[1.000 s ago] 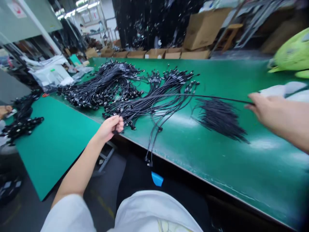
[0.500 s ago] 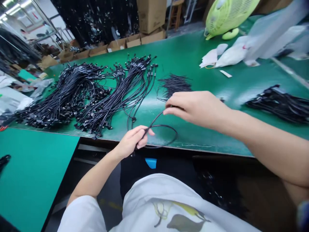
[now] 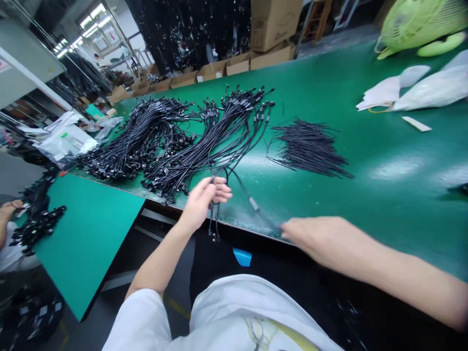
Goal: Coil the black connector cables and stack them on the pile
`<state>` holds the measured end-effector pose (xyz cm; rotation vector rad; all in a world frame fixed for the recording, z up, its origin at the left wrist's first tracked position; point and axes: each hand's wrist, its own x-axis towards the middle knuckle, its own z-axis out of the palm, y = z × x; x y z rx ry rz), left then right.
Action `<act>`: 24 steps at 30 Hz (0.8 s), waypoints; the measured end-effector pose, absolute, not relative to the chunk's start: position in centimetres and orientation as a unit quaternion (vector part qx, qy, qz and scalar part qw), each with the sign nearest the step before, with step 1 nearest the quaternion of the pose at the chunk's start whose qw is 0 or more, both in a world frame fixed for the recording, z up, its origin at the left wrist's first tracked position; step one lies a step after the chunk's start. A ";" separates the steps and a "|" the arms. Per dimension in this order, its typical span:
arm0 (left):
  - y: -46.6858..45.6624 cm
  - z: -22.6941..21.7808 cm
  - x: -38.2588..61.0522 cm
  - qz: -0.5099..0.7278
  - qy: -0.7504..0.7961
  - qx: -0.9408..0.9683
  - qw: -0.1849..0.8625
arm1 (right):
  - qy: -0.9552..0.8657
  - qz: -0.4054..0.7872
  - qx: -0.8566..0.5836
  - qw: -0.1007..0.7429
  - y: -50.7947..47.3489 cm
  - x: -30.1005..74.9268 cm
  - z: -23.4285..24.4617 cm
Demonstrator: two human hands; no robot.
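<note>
Near the front edge of the green table, my left hand [image 3: 200,202] has its thumb and fingers closed round a black cable [image 3: 239,181]. Two thin cable ends with small connectors [image 3: 214,238] hang below that hand. From there the cable runs right, past a grey sleeve or label [image 3: 253,203], to my right hand [image 3: 321,239]. That hand is smeared by motion, and its fingertips are closed on the cable's far part. Left of and behind my left hand lies a pile of black cables with connectors [image 3: 215,136]. A bunch of short thin black strips [image 3: 310,146] lies behind the right hand.
A larger cable pile [image 3: 135,134] lies farther left on the green table [image 3: 383,195]. White bags [image 3: 420,90] and a green fan [image 3: 420,27] stand back right. Cardboard boxes [image 3: 215,70] line the far edge. At far left, another person's hand [image 3: 10,208] is beside cables.
My right hand has moved down and right, drawing the cable out from a loop into a straighter line. My left hand stays near the table edge. The view has swung left.
</note>
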<state>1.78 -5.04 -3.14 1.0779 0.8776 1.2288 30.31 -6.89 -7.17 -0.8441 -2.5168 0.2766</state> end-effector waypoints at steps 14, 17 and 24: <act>-6.5 -5.5 6.9 0.448 0.309 0.428 0.721 | -0.662 0.417 -0.428 0.453 -3.7 25.7 -6.6; -6.9 -6.6 8.1 0.431 0.322 0.403 0.740 | -0.548 0.534 -0.432 0.478 -4.1 24.2 -7.3; -7.9 -8.9 8.8 0.440 0.402 0.496 0.631 | -0.289 0.731 -0.320 0.528 -5.8 22.8 -6.1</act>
